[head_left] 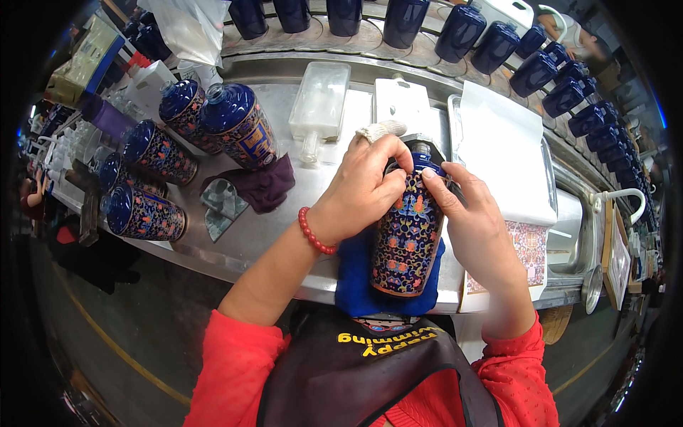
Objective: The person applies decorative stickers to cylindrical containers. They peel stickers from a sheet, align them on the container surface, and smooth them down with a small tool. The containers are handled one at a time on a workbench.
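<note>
A dark blue bottle (407, 242) with a colourful floral pattern lies on a blue cloth (354, 274) at the table's front edge, its neck pointing away from me. My left hand (370, 181) is closed at the left of its shoulder, thumb and index finger pinched against the surface. From the right, my right hand (475, 213) grips the same shoulder, with the thumb pressed just below the neck. Whether a loose film edge lies under the fingertips is too small to tell. An off-white cloth piece (382, 131) shows beside my left knuckles.
Several patterned bottles (238, 128) stand at the left, near a purple cloth (269, 183) and a grey flat scraper-like piece (224, 206). A clear glass bottle (320, 99) lies beyond. White sheets (501, 142) and a patterned sheet (525, 249) lie right. Plain blue bottles (405, 21) line a conveyor behind.
</note>
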`<state>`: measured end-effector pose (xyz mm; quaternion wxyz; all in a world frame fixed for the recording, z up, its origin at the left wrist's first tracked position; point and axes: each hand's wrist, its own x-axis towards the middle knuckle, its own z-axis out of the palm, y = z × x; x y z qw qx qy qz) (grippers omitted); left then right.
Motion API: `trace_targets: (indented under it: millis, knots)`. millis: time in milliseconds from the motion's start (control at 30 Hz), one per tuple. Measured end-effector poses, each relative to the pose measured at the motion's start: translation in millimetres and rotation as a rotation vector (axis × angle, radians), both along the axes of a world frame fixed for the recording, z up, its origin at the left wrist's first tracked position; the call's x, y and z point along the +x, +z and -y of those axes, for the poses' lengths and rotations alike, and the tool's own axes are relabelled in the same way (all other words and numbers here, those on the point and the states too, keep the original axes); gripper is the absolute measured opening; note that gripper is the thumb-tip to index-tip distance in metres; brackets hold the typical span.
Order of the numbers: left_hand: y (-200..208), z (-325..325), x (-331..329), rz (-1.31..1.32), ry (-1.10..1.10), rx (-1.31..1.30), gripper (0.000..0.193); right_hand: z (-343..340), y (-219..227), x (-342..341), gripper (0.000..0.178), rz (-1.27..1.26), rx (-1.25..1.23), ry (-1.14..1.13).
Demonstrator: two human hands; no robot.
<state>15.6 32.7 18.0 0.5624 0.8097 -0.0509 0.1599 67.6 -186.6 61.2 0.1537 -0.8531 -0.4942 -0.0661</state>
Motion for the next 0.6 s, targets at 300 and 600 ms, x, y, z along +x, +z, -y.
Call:
trace_targets:
  millis: [300, 600]
  knots:
    - [-13.9, -4.9, 3.7, -0.066, -0.176, -0.459, 0.012, 0.1, -1.6, -0.2, 0.073, 0.006, 0.010, 0.002]
    - [-22.4, 3.5, 9.4, -0.098, -0.117, -0.576, 0.015, -0.2, -1.0, -0.3, 0.073, -0.006, 0.008, -0.002]
